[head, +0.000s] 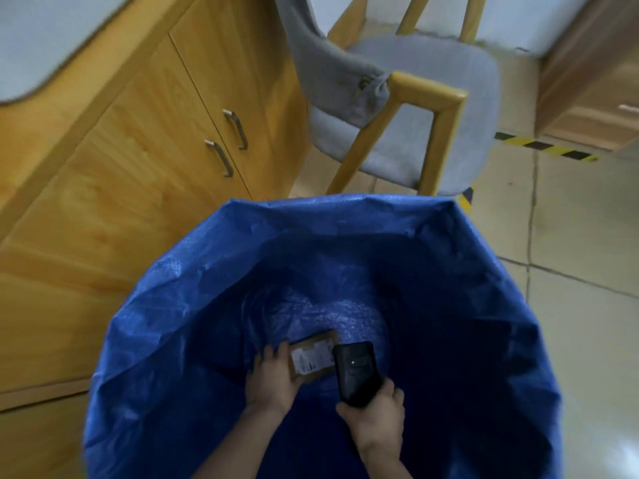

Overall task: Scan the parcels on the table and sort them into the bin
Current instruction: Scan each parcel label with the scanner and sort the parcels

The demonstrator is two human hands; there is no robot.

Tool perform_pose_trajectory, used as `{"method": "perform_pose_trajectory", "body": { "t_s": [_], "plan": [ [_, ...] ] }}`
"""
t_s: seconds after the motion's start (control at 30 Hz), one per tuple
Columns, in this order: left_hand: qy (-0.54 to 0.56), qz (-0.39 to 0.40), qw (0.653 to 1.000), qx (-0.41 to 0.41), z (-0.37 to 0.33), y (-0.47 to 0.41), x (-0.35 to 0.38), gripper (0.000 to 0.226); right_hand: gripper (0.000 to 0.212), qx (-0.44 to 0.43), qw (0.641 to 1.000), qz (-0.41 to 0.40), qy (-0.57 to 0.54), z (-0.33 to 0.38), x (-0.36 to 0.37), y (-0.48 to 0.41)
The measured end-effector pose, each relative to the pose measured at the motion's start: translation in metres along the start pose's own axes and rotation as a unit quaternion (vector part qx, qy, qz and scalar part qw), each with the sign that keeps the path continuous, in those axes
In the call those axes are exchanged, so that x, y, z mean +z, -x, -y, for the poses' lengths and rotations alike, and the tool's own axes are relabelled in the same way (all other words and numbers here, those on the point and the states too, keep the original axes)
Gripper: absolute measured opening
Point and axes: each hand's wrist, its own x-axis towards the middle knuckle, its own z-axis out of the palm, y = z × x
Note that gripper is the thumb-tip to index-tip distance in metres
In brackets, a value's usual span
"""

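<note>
Brown cardboard, label up, the parcel [313, 357] hangs above the middle of the blue bin [207, 271], its long axis running out rightward from the left hand [271, 378], whose fingers curl round its left end. The right hand [375, 414] grips a black scanner [356, 373], whose head sits just at the parcel's right end. The left hand alone carries the parcel, so releasing it should drop it in.

So the left grip [271, 378] held a small brown parcel [313, 356] over the blue bin [207, 271], right grip [375, 414] had the black scanner [354, 373] just beside it.
</note>
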Motion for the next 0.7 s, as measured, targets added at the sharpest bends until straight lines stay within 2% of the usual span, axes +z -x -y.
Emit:
{"method": "perform_pose_trajectory", "body": {
  "t_s": [0.17,0.4,0.7],
  "plan": [
    [0.02,0.004,0.999,0.043,-0.017,0.072,-0.069,0.049,0.095,-0.021,0.999,-0.001,-0.028,0.019,-0.052,0.077],
    [-0.015,-0.015,0.993,0.117,-0.029,0.173,-0.154,0.042,0.098,-0.062,0.997,-0.024,-0.035,0.028,-0.128,0.191],
    [-0.091,-0.024,0.948,0.303,-0.07,0.27,-0.234,0.037,0.094,-0.073,0.987,-0.087,-0.112,-0.013,-0.204,0.331]
  ]
}}
